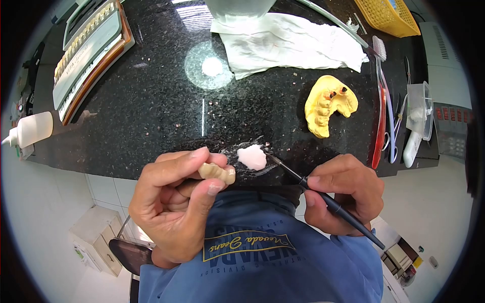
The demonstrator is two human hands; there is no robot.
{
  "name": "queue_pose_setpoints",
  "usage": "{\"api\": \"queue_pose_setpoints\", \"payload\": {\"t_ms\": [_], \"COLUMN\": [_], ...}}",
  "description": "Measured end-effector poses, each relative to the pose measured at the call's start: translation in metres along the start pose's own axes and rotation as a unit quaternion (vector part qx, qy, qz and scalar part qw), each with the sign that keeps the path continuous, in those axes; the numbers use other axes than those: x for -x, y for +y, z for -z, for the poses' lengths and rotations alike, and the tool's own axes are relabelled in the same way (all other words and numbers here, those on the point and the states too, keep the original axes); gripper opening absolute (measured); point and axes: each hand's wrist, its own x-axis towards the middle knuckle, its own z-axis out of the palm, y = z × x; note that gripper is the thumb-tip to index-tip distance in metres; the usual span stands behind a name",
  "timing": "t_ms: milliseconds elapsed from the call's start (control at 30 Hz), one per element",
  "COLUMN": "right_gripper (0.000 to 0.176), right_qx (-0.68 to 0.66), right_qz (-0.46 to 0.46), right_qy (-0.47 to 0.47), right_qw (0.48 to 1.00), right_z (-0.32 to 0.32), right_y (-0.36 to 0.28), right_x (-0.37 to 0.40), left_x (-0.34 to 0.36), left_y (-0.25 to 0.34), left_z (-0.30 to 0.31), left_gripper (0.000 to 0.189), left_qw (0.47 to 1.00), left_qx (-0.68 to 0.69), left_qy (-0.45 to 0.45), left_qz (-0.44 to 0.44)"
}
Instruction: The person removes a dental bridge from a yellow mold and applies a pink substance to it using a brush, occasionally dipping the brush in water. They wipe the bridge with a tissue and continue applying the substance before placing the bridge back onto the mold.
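Between the thumb and fingers of my left hand (174, 209) is a tooth-coloured dental bridge (217, 173), held just above the counter's near edge. My right hand (348, 194) grips a thin black-handled brush (289, 170) like a pen, and its dark tip points at a pale pink mound of paste (252, 157). That mound lies directly on the dark speckled counter (161, 111), with whitish smears around it. Beyond my right hand sits a yellow plaster dental cast (319, 108), with small dark and red spots on its upper part.
A tooth shade guide (93, 50) lies at the far left, near a white squeeze bottle (35, 129). A white cloth (293, 45) is spread at the back. To the right are a red-handled brush (379, 126), a clear plastic box (419, 108) and a yellow basket (389, 17).
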Motion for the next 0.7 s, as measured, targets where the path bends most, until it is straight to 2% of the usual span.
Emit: {"api": "queue_pose_setpoints", "payload": {"t_ms": [33,367,467,567,633,700], "right_gripper": [0.022,0.023,0.024,0.025,0.026,0.027], "right_qx": [0.003,-0.002,-0.008,-0.029,-0.052,-0.058], "right_qz": [0.0,-0.002,0.011,0.011,0.004,0.022], "right_qy": [-0.005,-0.014,-0.022,-0.023,-0.011,-0.02], "right_qw": [1.0,1.0,1.0,0.999,0.999,0.998], "right_z": [0.0004,0.0005,-0.0008,0.0008,0.002,0.0031], "right_y": [0.0,-0.0005,0.0014,0.0002,-0.0022,-0.0019], "right_x": [-0.0002,-0.0003,0.0006,0.001,-0.0011,-0.0007], "left_x": [-0.0002,0.0002,0.0009,0.0005,-0.0001,-0.0003], "left_y": [-0.0011,-0.0001,0.0014,0.0002,-0.0014,0.0002], "left_z": [0.0016,-0.0001,-0.0056,-0.0034,0.0018,0.001], "left_gripper": [0.028,0.028,0.026,0.026,0.028,0.028], "left_qw": [0.999,0.999,0.999,0.999,0.999,0.999], "left_qx": [0.025,0.027,-0.021,-0.022,0.032,0.032], "left_qy": [-0.025,-0.025,0.026,0.022,-0.028,-0.023], "left_qz": [-0.017,-0.013,0.011,0.007,-0.015,-0.01]}}
